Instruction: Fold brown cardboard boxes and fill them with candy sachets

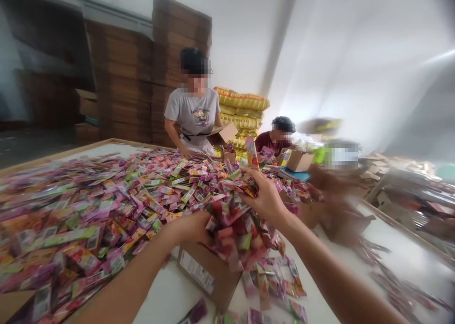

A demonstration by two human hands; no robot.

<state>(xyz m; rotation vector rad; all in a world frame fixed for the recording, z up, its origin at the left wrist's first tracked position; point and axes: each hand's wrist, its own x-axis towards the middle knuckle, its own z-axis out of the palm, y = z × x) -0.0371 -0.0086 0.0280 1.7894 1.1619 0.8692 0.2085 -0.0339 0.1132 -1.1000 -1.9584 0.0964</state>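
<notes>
A big heap of small colourful sachets (106,196) covers the left and middle of a white table (391,262). My left hand (190,226) and my right hand (265,198) together grip a thick bunch of sachets (238,224), held over an open brown cardboard box (208,274) at the table's near edge. Both hands have fingers curled round the bunch. Loose sachets (273,286) lie on the table beside the box.
Across the table a person in a grey shirt (194,110) holds a small carton (223,133). A second person in dark red (275,136) sits by another carton (300,162). Stacked flat cardboard (142,77) and yellow sacks (241,108) stand behind. A blurred hand (327,181) reaches in at right.
</notes>
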